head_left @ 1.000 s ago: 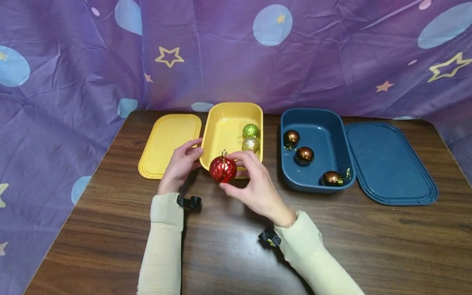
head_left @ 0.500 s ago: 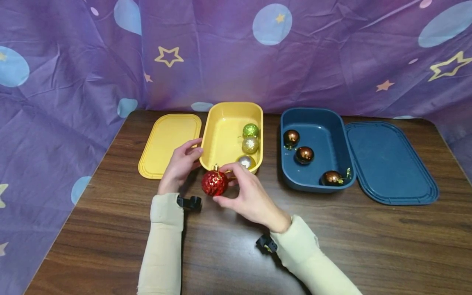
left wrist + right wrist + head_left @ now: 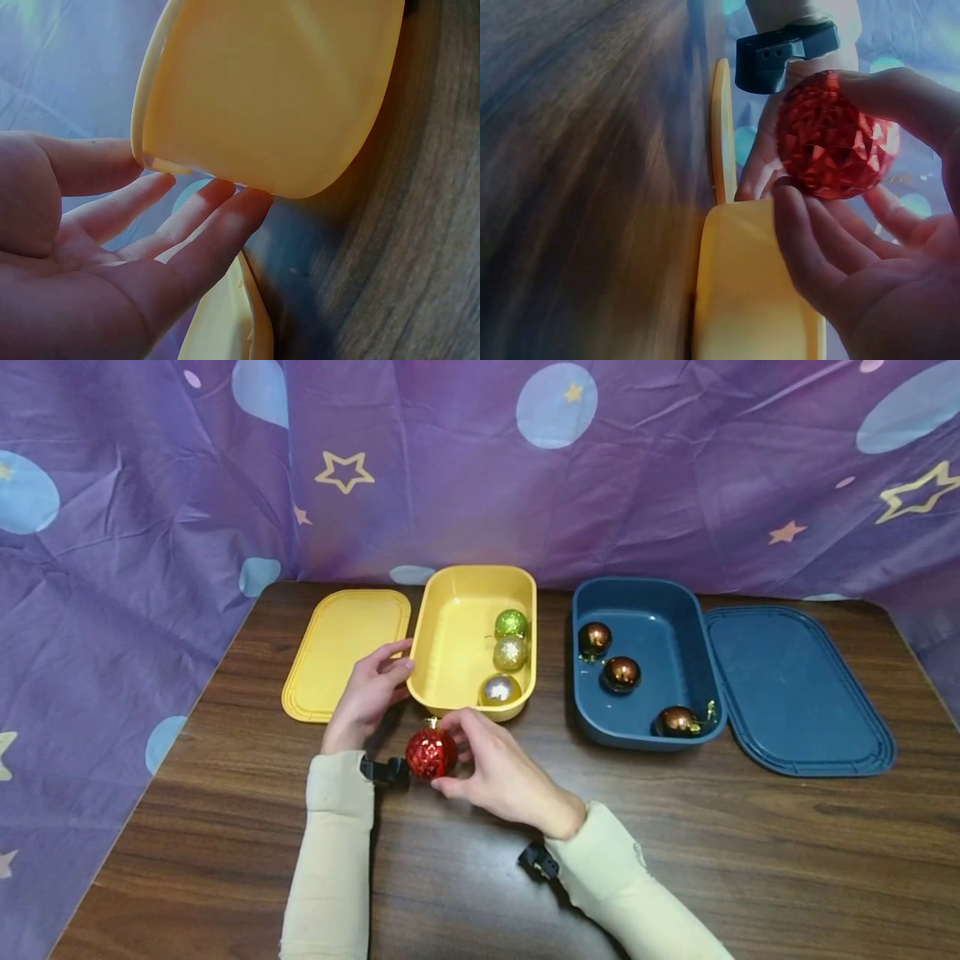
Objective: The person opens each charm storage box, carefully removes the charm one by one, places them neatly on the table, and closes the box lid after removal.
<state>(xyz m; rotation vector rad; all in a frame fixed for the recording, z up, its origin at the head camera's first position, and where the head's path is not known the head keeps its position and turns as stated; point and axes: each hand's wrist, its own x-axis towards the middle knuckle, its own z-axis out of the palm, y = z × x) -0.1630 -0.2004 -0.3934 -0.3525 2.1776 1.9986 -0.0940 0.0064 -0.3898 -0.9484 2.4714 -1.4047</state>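
A red faceted Christmas bauble (image 3: 431, 753) with a gold cap is pinched between the thumb and fingers of my right hand (image 3: 502, 772), held up in front of the yellow box (image 3: 452, 652). In the right wrist view the bauble (image 3: 836, 139) shows above the box's height. My left hand (image 3: 371, 689) touches the left side of that box with extended fingertips (image 3: 255, 202), its thumb at the rim. Inside the box, along the right, lie a green glitter bauble (image 3: 511, 624), a gold glitter one (image 3: 510, 654) and a shiny silvery-gold one (image 3: 500, 691).
A blue box (image 3: 660, 652) to the right contains brown baubles (image 3: 621, 674). Its blue lid (image 3: 798, 689) lies flat beside it. The yellow lid (image 3: 348, 652) lies left of the yellow box. A purple star-patterned cloth (image 3: 450, 468) hangs behind the wooden table (image 3: 450, 877).
My right hand has drawn the red bauble from over the yellow box's front edge toward me and slightly left, exposing the silvery-gold bauble. The left hand has stayed at the box.
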